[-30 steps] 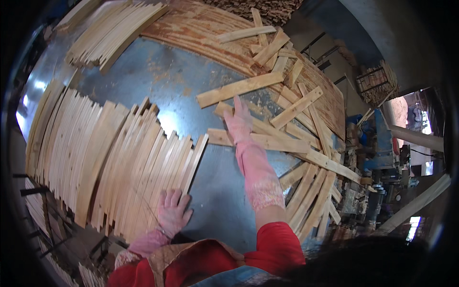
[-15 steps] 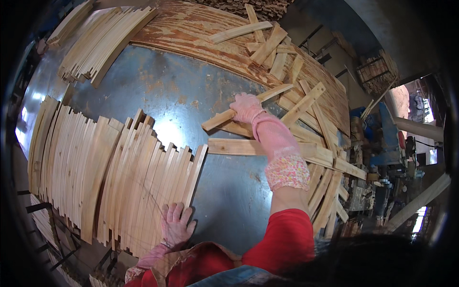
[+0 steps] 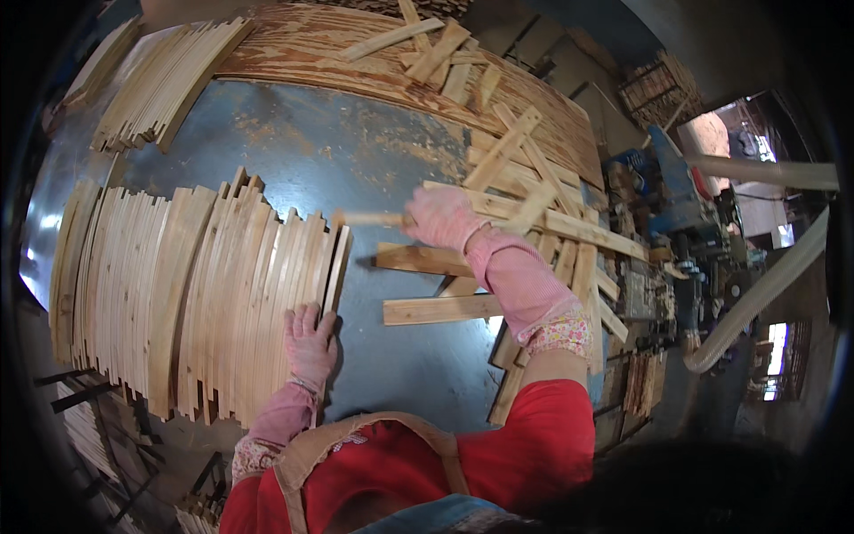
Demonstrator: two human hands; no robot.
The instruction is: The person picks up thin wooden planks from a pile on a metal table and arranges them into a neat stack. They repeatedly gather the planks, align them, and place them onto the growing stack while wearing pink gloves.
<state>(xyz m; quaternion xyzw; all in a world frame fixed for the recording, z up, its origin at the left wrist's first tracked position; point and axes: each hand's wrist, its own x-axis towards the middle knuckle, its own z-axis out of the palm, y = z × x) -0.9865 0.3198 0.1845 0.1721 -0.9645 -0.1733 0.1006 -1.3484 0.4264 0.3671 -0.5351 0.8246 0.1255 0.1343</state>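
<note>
My right hand (image 3: 443,216), in a pink glove, is closed around a wooden slat (image 3: 374,218). Motion blurs that slat, whose left end points at the row of slats (image 3: 240,311) standing on edge. My left hand (image 3: 311,347), also gloved, lies over the near right end of this row with its fingers stretched out and the thumb apart. Beside it, the outermost slat (image 3: 339,267) leans slightly away from the others. Below my right hand, loose slats (image 3: 436,311) lie flat on the metal tabletop (image 3: 356,356).
A crossed heap of slats (image 3: 534,200) spreads to the right. More pieces (image 3: 436,53) lie on a worn plywood sheet (image 3: 302,49) at the back. Another row of slats (image 3: 169,84) stands far left. Machinery with a pale hose (image 3: 769,289) occupies the right side.
My right hand has swung its slat leftward toward the row's end. My left hand's fingers have drawn closer together at the row. The view has shifted, and the outermost slat now stands slightly apart.
</note>
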